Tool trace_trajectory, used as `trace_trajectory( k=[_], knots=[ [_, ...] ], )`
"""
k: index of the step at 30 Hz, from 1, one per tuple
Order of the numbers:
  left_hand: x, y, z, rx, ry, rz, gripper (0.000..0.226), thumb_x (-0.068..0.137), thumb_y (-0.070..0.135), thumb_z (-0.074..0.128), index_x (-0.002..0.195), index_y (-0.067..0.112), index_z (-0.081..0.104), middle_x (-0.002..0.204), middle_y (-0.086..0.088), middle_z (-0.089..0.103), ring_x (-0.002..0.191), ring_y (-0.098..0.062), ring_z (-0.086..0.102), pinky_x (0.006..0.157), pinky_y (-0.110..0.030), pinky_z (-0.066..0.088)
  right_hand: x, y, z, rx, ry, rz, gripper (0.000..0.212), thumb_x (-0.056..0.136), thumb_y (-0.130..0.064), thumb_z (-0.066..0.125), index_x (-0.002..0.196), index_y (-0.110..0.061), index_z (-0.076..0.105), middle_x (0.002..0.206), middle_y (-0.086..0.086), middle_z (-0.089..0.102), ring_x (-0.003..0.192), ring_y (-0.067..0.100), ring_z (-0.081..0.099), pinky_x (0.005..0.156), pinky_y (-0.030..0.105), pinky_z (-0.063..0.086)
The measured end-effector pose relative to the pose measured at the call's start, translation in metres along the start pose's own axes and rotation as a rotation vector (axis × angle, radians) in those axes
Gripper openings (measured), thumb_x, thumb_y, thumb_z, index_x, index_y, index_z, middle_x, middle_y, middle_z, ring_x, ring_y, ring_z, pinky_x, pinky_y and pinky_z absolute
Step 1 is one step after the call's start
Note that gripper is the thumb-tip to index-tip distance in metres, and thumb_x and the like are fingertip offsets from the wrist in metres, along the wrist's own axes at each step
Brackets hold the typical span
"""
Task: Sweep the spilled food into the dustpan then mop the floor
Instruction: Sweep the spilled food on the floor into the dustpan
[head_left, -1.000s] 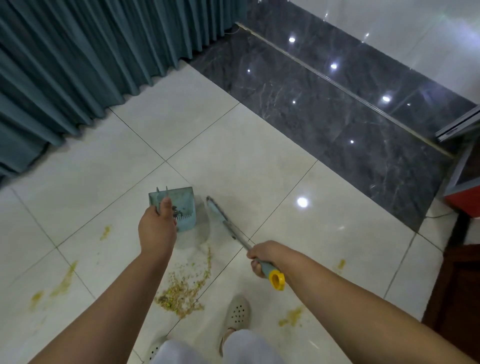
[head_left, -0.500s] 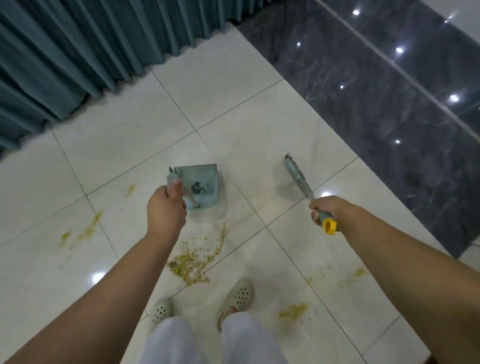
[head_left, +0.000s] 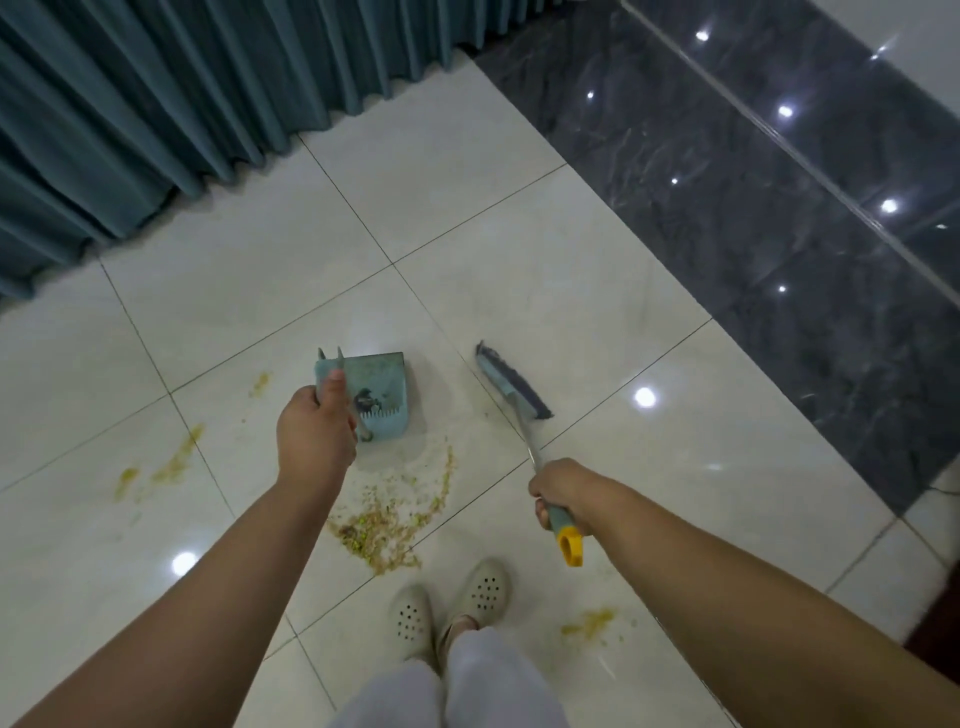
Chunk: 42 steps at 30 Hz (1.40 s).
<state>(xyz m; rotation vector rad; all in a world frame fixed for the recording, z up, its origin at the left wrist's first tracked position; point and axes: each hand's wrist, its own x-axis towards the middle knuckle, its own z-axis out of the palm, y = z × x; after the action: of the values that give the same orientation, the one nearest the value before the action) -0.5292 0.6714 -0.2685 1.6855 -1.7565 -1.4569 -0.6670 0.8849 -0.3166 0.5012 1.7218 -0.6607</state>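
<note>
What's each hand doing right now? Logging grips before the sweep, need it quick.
Left hand: closed around the dustpan handle.
Right hand: closed around the broom handle, just above its yellow end.

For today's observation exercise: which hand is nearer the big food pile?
Left. The left hand grips the dustpan just above the food pile; the right hand holds the broom farther right.

Teal curtains (head_left: 156, 119) are hanging across the upper left of the frame, reaching the pale tiles (head_left: 519, 270). A dark marble strip (head_left: 753, 208) is running diagonally across the upper right, reflecting ceiling lights. Two perforated cream clogs (head_left: 452, 605) are standing at bottom centre.
</note>
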Motion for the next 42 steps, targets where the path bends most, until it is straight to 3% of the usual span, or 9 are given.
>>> trace_trajectory(
  k=[7,10,12,16,20,23,31,35,42],
  knots=[
    [0.007,-0.005,-0.031,-0.004,-0.011,0.041,0.050,0.093,0.055,0.040,0.079,0.008,0.053,0.070,-0.011,0.056,0.054,-0.025,0.049,0.054,-0.035,0.043,-0.028,0.046,0.061,-0.026,-0.095,0.001,0.029,0.091,0.002,0.042,0.118,0.000,0.050,0.065,0.009,0.046,0.043,0.013,0.042,0.036,0.014,0.039],
    [0.007,-0.003,-0.044,-0.005,-0.043,0.063,0.051,0.094,0.053,0.039,0.081,0.005,0.052,0.075,-0.015,0.056,0.063,-0.027,0.051,0.057,-0.038,0.042,-0.047,0.046,0.071,-0.003,-0.158,0.042,0.008,0.091,0.002,0.043,0.091,0.001,0.051,0.054,0.008,0.045,0.031,0.012,0.041,0.034,0.013,0.037],
    [0.006,0.001,-0.051,0.017,-0.051,0.087,0.055,0.095,0.052,0.039,0.084,0.001,0.055,0.078,-0.020,0.059,0.065,-0.029,0.054,0.059,-0.041,0.045,-0.055,0.042,0.067,0.076,-0.181,0.069,0.019,0.093,0.001,0.043,0.075,-0.004,0.045,0.046,0.006,0.042,0.023,0.012,0.037,0.032,0.011,0.034],
    [0.007,0.008,-0.056,0.018,-0.057,0.118,0.064,0.096,0.051,0.038,0.092,-0.009,0.060,0.089,-0.030,0.064,0.076,-0.043,0.063,0.060,-0.038,0.045,-0.073,0.030,0.049,0.209,-0.169,0.052,0.025,0.096,-0.001,0.042,0.071,-0.005,0.042,0.037,0.005,0.041,0.020,0.012,0.035,0.030,0.009,0.032],
    [0.007,0.017,-0.053,-0.011,-0.071,0.112,0.066,0.096,0.052,0.039,0.095,-0.011,0.059,0.088,-0.032,0.063,0.071,-0.041,0.061,0.059,-0.039,0.047,-0.077,0.014,0.022,0.274,-0.125,0.002,0.022,0.095,0.001,0.040,0.074,-0.004,0.042,0.035,0.005,0.039,0.022,0.010,0.035,0.028,0.009,0.030],
    [0.011,0.026,-0.044,-0.022,-0.060,0.099,0.060,0.096,0.051,0.039,0.088,-0.005,0.059,0.083,-0.029,0.063,0.075,-0.045,0.063,0.063,-0.042,0.050,-0.067,-0.007,-0.003,0.316,-0.091,-0.023,0.018,0.096,0.001,0.039,0.079,-0.004,0.043,0.034,0.005,0.040,0.021,0.010,0.035,0.027,0.009,0.031],
    [0.039,0.060,0.017,-0.068,-0.004,-0.005,0.051,0.094,0.054,0.039,0.072,0.010,0.054,0.066,-0.013,0.054,0.058,-0.026,0.049,0.058,-0.038,0.041,-0.008,-0.099,-0.096,0.365,0.005,-0.063,0.015,0.094,0.001,0.042,0.080,-0.002,0.043,0.039,0.007,0.042,0.020,0.011,0.036,0.027,0.011,0.033],
    [0.053,0.082,0.049,-0.076,0.029,-0.038,0.051,0.095,0.052,0.039,0.074,0.007,0.052,0.065,-0.012,0.052,0.057,-0.025,0.046,0.058,-0.038,0.040,0.013,-0.156,-0.143,0.390,0.047,-0.094,0.016,0.095,0.001,0.041,0.079,-0.002,0.042,0.062,0.009,0.037,0.018,0.010,0.035,0.028,0.010,0.036],
    [0.069,0.108,0.083,-0.160,0.140,-0.071,0.047,0.096,0.047,0.040,0.078,0.006,0.054,0.060,-0.006,0.051,0.046,-0.021,0.043,0.042,-0.026,0.034,0.036,-0.233,-0.177,0.275,0.029,-0.085,0.017,0.096,-0.001,0.045,0.079,-0.001,0.044,0.070,0.011,0.040,0.018,0.011,0.036,0.029,0.011,0.038]
  ],
)
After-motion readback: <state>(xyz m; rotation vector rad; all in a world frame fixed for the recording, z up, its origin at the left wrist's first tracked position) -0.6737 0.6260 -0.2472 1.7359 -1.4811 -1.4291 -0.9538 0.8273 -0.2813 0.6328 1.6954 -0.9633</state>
